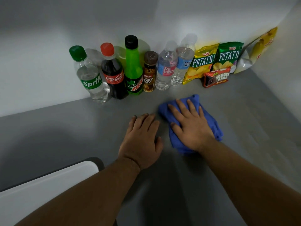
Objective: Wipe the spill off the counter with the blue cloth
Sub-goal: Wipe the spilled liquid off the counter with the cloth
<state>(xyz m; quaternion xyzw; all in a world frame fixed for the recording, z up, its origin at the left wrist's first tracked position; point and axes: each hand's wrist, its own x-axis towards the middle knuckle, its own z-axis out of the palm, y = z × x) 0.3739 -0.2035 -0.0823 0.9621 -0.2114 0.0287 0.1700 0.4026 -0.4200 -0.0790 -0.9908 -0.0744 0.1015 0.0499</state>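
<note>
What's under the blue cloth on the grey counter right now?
Only the grey counter shows around the crumpled blue cloth. The right hand presses flat on top of it. Whatever lies beneath is covered and cannot be seen.

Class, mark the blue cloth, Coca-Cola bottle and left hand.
blue cloth [176, 141], head view, bare lower-left fold.
Coca-Cola bottle [114, 78], head view, red label.
left hand [141, 141], head view, back of hand.
</note>
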